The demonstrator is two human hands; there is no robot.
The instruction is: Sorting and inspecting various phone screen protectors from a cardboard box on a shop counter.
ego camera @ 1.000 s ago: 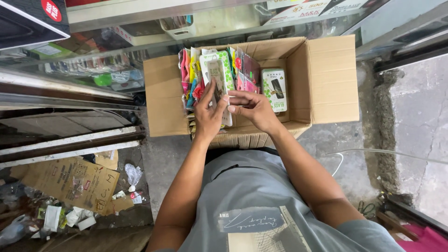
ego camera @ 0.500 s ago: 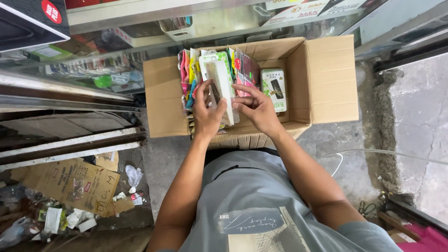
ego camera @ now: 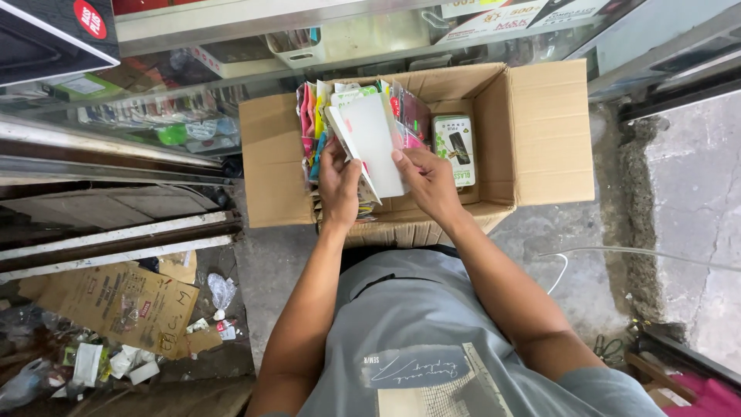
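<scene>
An open cardboard box (ego camera: 540, 139) rests in front of me with a row of colourful flat packets (ego camera: 320, 116) standing upright in its left half. I have a flat white packet (ego camera: 370, 139) lifted and tilted above that row. My left hand (ego camera: 338, 185) grips its lower left edge. My right hand (ego camera: 426, 181) holds its right edge with the fingertips on its face. A green and white flat box (ego camera: 454, 148) lies in the carton to the right of my hands.
A glass display counter (ego camera: 170, 116) with goods inside stands behind and left of the carton. Flattened cardboard (ego camera: 123, 305) and scraps of litter (ego camera: 100, 363) lie at lower left. A thin white cable (ego camera: 617, 251) crosses the concrete floor on the right.
The white packet has come up out of the row and now tilts with its blank face toward me. Both hands have shifted slightly upward with it.
</scene>
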